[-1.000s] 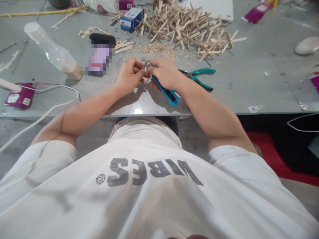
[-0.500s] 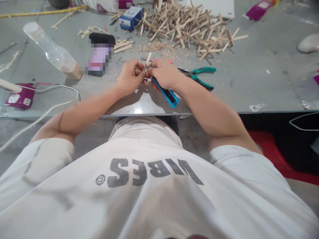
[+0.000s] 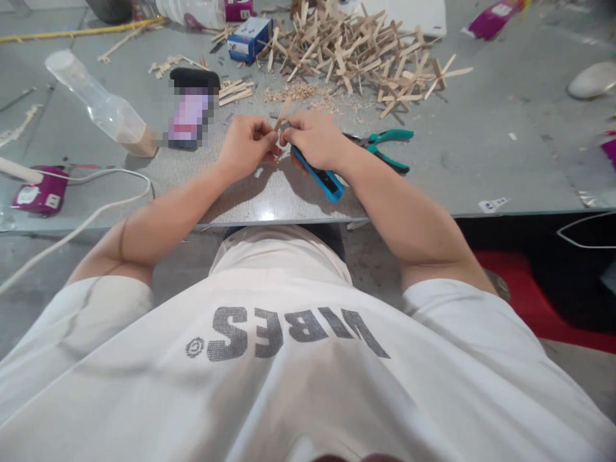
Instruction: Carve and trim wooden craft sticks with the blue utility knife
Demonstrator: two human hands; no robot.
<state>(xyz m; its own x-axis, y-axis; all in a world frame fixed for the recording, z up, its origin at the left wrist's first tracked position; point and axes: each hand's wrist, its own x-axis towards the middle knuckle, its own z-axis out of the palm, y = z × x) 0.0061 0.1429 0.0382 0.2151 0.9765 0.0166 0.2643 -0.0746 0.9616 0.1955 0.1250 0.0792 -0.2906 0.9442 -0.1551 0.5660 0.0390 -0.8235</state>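
My left hand (image 3: 248, 146) pinches a flat wooden craft stick (image 3: 283, 114), whose pale upper end points up and away from me. Close against it, my right hand (image 3: 312, 138) is wrapped round a blue utility knife (image 3: 323, 178). The knife's handle end sticks out toward me below the palm. Its blade and the lower end of the stick are hidden by my fingers. Just right of my right wrist lie green-handled pliers (image 3: 389, 136), partly covered by the hand.
A heap of wooden sticks (image 3: 346, 58), many joined in crosses, lies beyond my hands, with shavings (image 3: 301, 93) before it. A blue box (image 3: 250, 40), a phone (image 3: 190, 119), a clear bottle (image 3: 103, 109) and a white cable (image 3: 110, 204) are to the left. The table edge (image 3: 269, 222) runs near my waist.
My left hand has shifted slightly left, and the stick's visible end now shows a little lower and thinner. The right hand keeps hold of the utility knife. The view has moved slightly.
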